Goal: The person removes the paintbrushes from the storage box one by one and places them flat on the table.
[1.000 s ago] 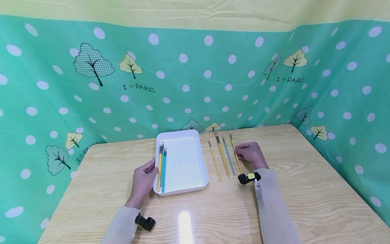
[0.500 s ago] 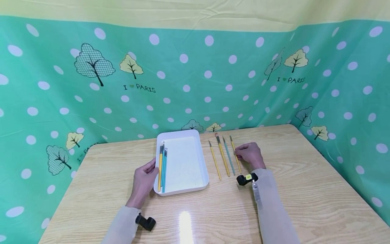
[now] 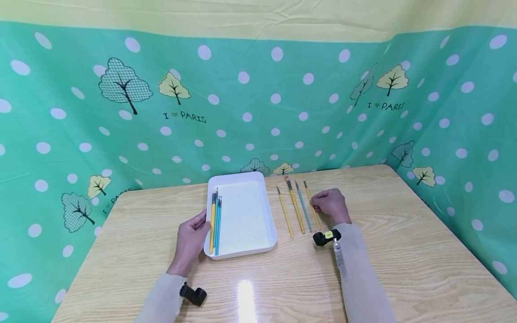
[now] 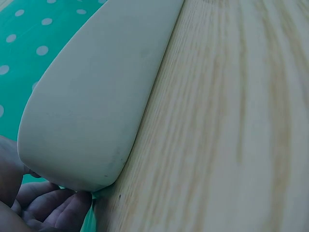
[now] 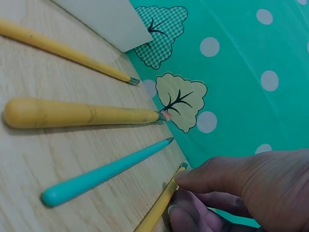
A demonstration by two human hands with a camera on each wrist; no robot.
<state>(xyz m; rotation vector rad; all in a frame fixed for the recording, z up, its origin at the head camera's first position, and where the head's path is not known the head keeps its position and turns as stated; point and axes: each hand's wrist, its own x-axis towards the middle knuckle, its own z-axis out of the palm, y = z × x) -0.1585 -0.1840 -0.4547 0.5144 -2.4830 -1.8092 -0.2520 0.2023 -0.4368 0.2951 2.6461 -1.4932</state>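
Observation:
With thumb over the rim and fingers along the outer wall, my left hand (image 3: 191, 240) grips the left side of a white tray (image 3: 244, 220). Inside the tray, by that wall, lie a yellow paintbrush (image 3: 212, 224) and several teal paintbrushes (image 3: 219, 229), bristles pointing away. My right hand (image 3: 331, 204) pinches a slim yellow paintbrush (image 5: 157, 212) between thumb and fingers, at the right end of a row on the table. To its left are a teal paintbrush (image 5: 106, 173), a thicker yellow paintbrush (image 5: 82, 115) and a thin yellow paintbrush (image 5: 65, 51), roughly parallel.
The wood-grain table (image 3: 404, 251) backs onto a green dotted curtain (image 3: 274, 112), which also hangs at both sides. The tray's far end is close to the curtain. A bright light reflection lies on the tabletop in front of the tray.
The right hand's brush has its bristle end slightly nearer and lower in the head view. The right wrist has shifted a little left. The left hand and tray have stayed put.

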